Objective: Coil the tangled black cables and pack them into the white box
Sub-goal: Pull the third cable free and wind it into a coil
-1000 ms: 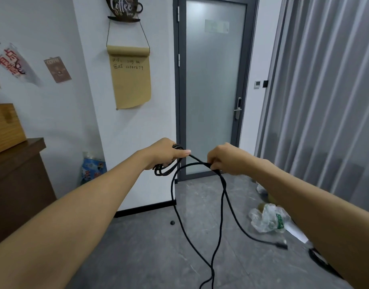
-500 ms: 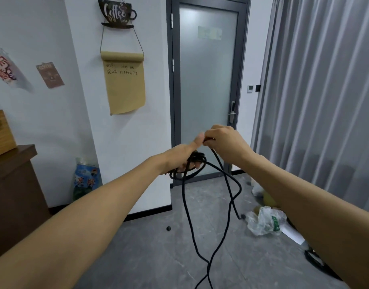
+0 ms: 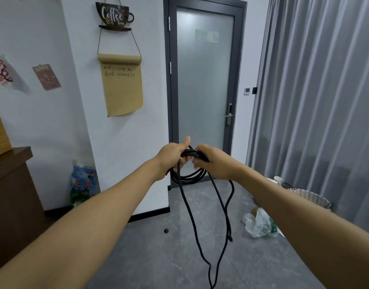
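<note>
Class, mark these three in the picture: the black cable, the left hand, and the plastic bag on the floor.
black cable (image 3: 188, 178): head view, bottom of the coiled loops.
left hand (image 3: 172, 153): head view, back of the hand.
plastic bag (image 3: 256, 224): head view, crumpled middle.

My left hand (image 3: 172, 155) grips coiled loops of the black cable (image 3: 187, 177); my right hand (image 3: 215, 161) pinches the strand beside it, slack hanging toward the grey floor (image 3: 158, 257).

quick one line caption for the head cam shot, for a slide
Both hands, left hand and right hand, grip a partly coiled black cable in mid-air, its loose end trailing toward the grey floor.
</note>
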The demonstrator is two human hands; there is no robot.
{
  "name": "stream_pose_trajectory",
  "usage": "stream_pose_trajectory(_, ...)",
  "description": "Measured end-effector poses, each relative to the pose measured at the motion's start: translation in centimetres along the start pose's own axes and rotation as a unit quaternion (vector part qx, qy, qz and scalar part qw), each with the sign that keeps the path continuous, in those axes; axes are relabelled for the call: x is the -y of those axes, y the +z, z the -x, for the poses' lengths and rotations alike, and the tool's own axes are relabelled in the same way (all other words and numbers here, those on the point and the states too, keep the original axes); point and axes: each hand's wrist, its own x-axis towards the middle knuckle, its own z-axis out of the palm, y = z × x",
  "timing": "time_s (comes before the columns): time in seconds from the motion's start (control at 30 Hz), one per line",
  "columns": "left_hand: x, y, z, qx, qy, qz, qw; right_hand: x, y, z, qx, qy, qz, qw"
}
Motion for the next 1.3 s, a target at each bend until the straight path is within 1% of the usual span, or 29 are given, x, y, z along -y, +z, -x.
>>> stream_pose_trajectory(0.13,0.2,-0.1,-0.3,-0.005,0.001,-0.044,0.999,0.1,0.4,0.0,-0.010,0.028,-0.020,0.999)
stream_pose_trajectory(0.27,1.5,-1.6,-0.8,-0.063,-0.027,-0.085,0.994,-1.5,-1.1,0.4,-0.034,0.093,-0.011,0.995)
stream_pose_trajectory(0.37,2.3,-2.1,-0.6,-0.055,-0.069,-0.081,0.993,-2.8,-2.2,0.7,-0.041,0.119,0.017,0.992)
stream_pose_trajectory(0.43,2.4,-1.4,-0.6,-0.044,-0.084,-0.140,0.986,-3.1,-2.3,0.8,-0.031,0.123,0.032,0.991)
stream_pose_trajectory(0.47,2.2,-0.9,-0.6,-0.050,-0.079,-0.181,0.979,-3.2,-2.3,0.8,-0.025,0.123,0.036,0.991)
stream_pose_trajectory(0.5,1.9,-0.4,-0.6,-0.066,-0.060,-0.195,0.977,-3.0,-2.2,0.9,-0.020,0.122,0.040,0.992)
stream_pose_trajectory(0.57,0.8,0.8,-0.5,-0.085,0.016,-0.158,0.984,-2.6,-2.1,0.9,-0.014,0.111,0.050,0.993)
stream_pose_trajectory(0.6,0.3,1.3,-0.4,-0.070,0.058,-0.146,0.985,-2.4,-2.1,0.8,-0.011,0.102,0.054,0.993)
stream_pose_trajectory(0.63,-0.2,1.8,-0.3,-0.035,0.085,-0.143,0.985,-2.1,-2.2,0.7,-0.006,0.094,0.058,0.994)
stream_pose_trajectory(0.67,-0.6,2.1,-0.2,0.006,0.093,-0.140,0.986,-1.9,-2.4,0.7,0.001,0.088,0.063,0.994)
stream_pose_trajectory(0.73,-0.8,2.1,-0.2,0.072,0.085,-0.130,0.985,-1.4,-2.9,0.5,0.013,0.076,0.070,0.995)
stream_pose_trajectory(0.83,-0.9,1.6,-0.4,0.126,0.064,-0.106,0.984,-0.7,-3.5,0.5,0.035,0.068,0.074,0.994)
stream_pose_trajectory(0.93,-0.7,1.9,-0.1,0.145,0.022,0.024,0.989,-0.2,-3.6,0.4,0.026,0.057,0.050,0.997)
stream_pose_trajectory(0.97,-0.5,2.1,-0.1,0.140,0.016,0.062,0.988,-0.1,-3.6,0.4,0.019,0.054,0.036,0.998)
stream_pose_trajectory(1.03,-0.1,2.2,-0.3,0.128,0.015,0.103,0.986,-0.4,-3.6,0.4,0.007,0.059,-0.019,0.998)
stream_pose_trajectory(1.1,0.3,1.8,-0.5,0.107,0.014,0.130,0.986,-1.2,-3.3,0.6,0.005,0.070,-0.130,0.989)
stream_pose_trajectory(1.17,0.4,0.9,-0.7,0.073,0.006,0.162,0.984,-1.9,-2.8,0.9,0.011,0.079,-0.284,0.956)
stream_pose_trajectory(1.2,0.5,0.6,-0.7,0.057,0.005,0.174,0.983,-2.1,-2.5,0.9,0.011,0.081,-0.341,0.937)
stream_pose_trajectory(1.23,0.5,0.4,-0.6,0.043,0.007,0.181,0.983,-1.9,-2.2,0.9,0.008,0.081,-0.377,0.923)
stream_pose_trajectory(1.3,0.5,0.6,-0.5,0.013,0.014,0.180,0.983,-1.2,-1.8,0.5,-0.006,0.080,-0.415,0.906)
